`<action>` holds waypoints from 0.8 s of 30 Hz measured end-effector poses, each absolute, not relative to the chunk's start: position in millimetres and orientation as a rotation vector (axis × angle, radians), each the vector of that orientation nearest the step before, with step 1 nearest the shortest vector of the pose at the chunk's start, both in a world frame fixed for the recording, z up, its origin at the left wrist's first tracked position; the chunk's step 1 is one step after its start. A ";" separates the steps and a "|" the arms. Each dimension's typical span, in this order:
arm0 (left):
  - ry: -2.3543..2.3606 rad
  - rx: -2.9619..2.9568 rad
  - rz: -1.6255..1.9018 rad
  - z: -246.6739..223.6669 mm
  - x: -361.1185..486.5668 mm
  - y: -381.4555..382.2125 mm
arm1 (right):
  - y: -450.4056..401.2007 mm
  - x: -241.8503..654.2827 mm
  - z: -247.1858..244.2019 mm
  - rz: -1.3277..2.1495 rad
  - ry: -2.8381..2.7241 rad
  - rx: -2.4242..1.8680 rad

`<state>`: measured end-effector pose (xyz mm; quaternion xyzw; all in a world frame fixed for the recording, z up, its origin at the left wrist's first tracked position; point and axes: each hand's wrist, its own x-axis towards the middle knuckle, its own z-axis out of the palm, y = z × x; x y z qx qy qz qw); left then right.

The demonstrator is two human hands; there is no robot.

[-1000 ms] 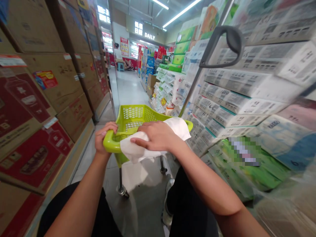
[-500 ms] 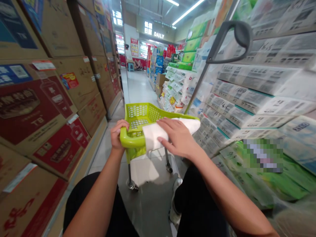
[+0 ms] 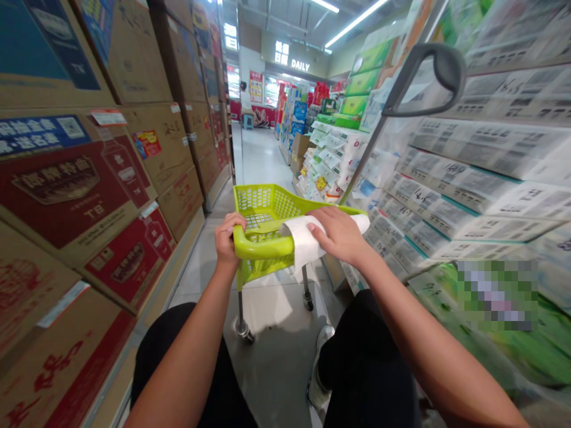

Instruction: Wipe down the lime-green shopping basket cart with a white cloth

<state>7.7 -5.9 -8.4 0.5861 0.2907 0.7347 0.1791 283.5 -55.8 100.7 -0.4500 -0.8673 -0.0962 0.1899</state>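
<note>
In the head view a lime-green plastic basket (image 3: 285,201) with perforated walls stands on thin metal legs with casters. My left hand (image 3: 228,236) is closed around the left corner of its thick rounded rim (image 3: 263,246). A white cloth (image 3: 304,242) is draped over the near rim, its edge hanging down. My right hand (image 3: 335,233) lies over the cloth, fingers bent across it and thumb toward the left, holding it against the rim. The inside of the basket shows only bare latticework where visible.
Stacked cartons (image 3: 66,184) line the left side. On the right are tall stacks of wrapped paper packs (image 3: 450,184). A grey looped handle (image 3: 422,80) on a metal pole rises behind the basket's right end. Between the stacks the tiled aisle (image 3: 263,153) runs toward a blue stool (image 3: 247,120).
My right hand and the white cloth have slid a little to the right along the rim, baring more of it. My left hand keeps its hold. The whole view has shifted slightly.
</note>
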 end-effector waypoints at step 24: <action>0.761 1.703 2.067 -7.1 13.5 -24.5 | -96.1 243.8 115.4 -0.175 -2.501 -1.433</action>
